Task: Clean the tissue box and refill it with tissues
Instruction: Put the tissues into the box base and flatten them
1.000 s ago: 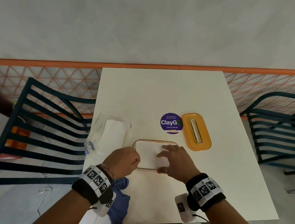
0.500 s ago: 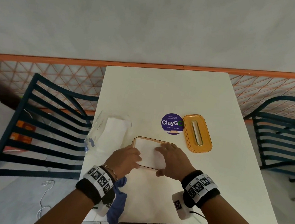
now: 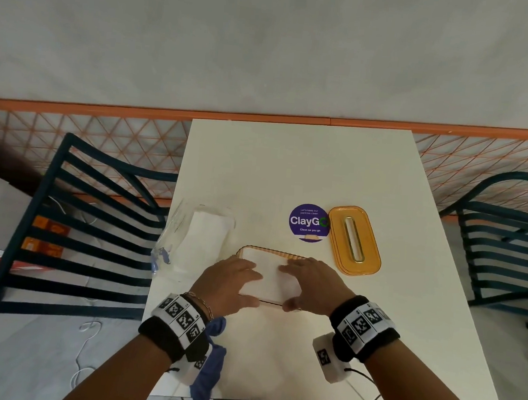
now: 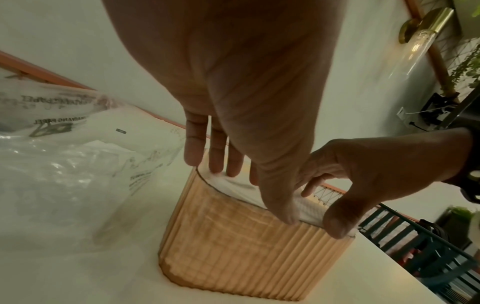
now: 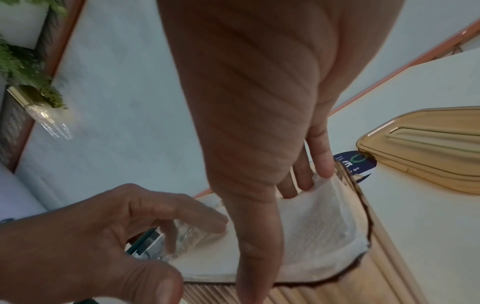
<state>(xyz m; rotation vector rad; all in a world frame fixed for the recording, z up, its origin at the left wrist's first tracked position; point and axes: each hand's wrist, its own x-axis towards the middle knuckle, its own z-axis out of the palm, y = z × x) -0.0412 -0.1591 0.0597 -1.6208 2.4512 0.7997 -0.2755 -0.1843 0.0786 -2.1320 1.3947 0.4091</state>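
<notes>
Head view: we get soft, even daylight with no hard shadows; the white counter reads bright, nearly washed out. Wide-angle bending curves the chair and rail at the edges. Both wrist views are dimmer and warmer. The left hand and right hand loom close and soft. A lit wall lamp glares; the plastic bag shows sheen and blur.

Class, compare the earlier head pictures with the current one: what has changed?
Little: both hands, left hand and right hand, have spread slightly over the tissues, pressing them into the tissue box. Lid, tissue pack and blue cloth stayed put.
</notes>
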